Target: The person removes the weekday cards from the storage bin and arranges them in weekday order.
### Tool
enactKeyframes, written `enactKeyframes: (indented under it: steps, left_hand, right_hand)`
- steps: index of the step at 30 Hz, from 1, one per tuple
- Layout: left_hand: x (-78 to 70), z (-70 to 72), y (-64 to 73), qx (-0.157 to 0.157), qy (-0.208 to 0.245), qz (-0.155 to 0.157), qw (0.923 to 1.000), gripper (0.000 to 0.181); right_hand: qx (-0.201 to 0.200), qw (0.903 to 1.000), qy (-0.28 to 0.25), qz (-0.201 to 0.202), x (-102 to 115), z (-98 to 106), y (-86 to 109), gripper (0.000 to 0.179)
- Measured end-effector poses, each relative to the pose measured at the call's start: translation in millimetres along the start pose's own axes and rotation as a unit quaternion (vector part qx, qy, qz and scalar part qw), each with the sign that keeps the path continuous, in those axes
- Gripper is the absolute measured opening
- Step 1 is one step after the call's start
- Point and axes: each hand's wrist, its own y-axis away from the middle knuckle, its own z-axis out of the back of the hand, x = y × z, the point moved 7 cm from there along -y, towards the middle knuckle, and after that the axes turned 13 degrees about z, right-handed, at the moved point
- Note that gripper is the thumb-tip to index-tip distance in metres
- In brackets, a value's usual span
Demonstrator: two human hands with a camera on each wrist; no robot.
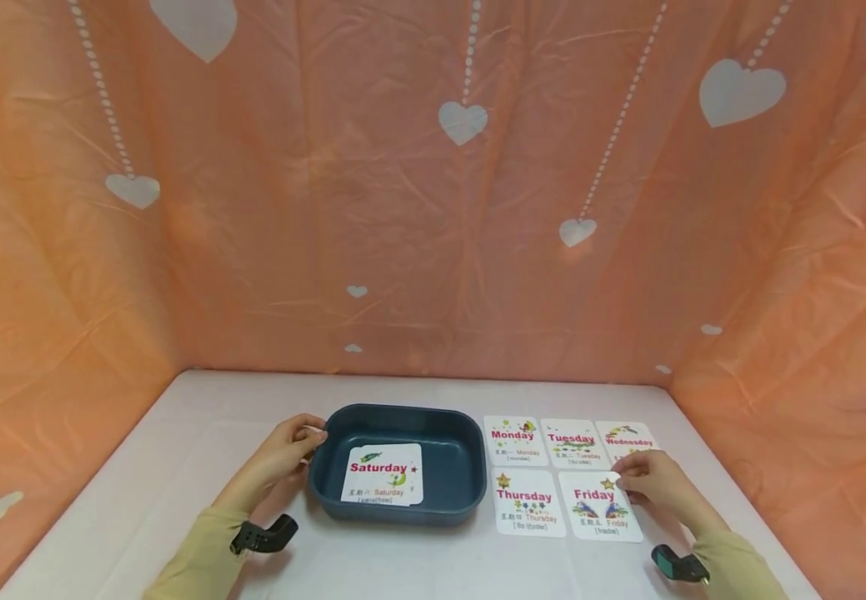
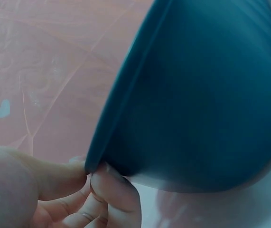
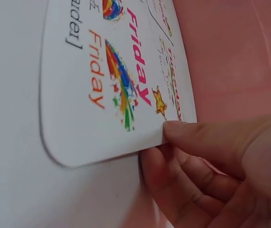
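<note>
The left hand pinches the rim of one dark-blue tray; the right hand pinches the Friday card — one of five beside the tray. Inside lies the Saturday card.

I see creased orange backdrop behind surface. Left drape and right drape, same orange cloth, close in both sides. Pale hearts scattered across cloth, several hanging from dotted lines. Surface whitish with faint pink cast, far edge running along foot of backdrop. Light soft; I read left drape as yellower, brighter than backdrop. Both wrist views show me cloth pinker.
</note>
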Motion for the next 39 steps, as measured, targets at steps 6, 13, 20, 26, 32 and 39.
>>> enactKeyframes:
  steps: [6, 13, 20, 26, 32, 39]
  left_hand:
    - [0.4, 0.4, 0.0, -0.004, 0.0, 0.006, 1.0, 0.026]
    - [2.4, 0.5, 1.1, -0.007, -0.004, 0.009, 0.9999, 0.026]
    - [2.0, 0.6, 1.1, -0.006, -0.004, 0.006, 1.0, 0.027]
    - [1.6, 0.5, 1.5, -0.008, -0.001, 0.005, 1.0, 0.026]
    - [2.6, -0.4, 3.7, -0.008, 0.003, 0.01, 0.9999, 0.026]
    - [2.1, -0.2, 2.4, -0.007, 0.01, 0.009, 0.9999, 0.025]
  right_hand:
    - [-0.004, 0.9994, 0.03, -0.016, -1.0, -1.0, -2.0, 0.014]
    - [0.002, 0.999, 0.031, -0.031, -1.8, 0.2, -5.7, 0.013]
    - [-0.005, 0.9985, 0.03, -0.045, -4.0, 0.1, -3.8, 0.013]
    - [-0.004, 0.9982, 0.029, -0.052, -3.3, 0.0, -3.6, 0.012]
    - [-0.003, 0.9973, 0.029, -0.067, -3.7, -1.1, -1.6, 0.011]
    - [-0.001, 0.9962, 0.017, -0.085, -2.5, -2.6, -2.5, 0.01]
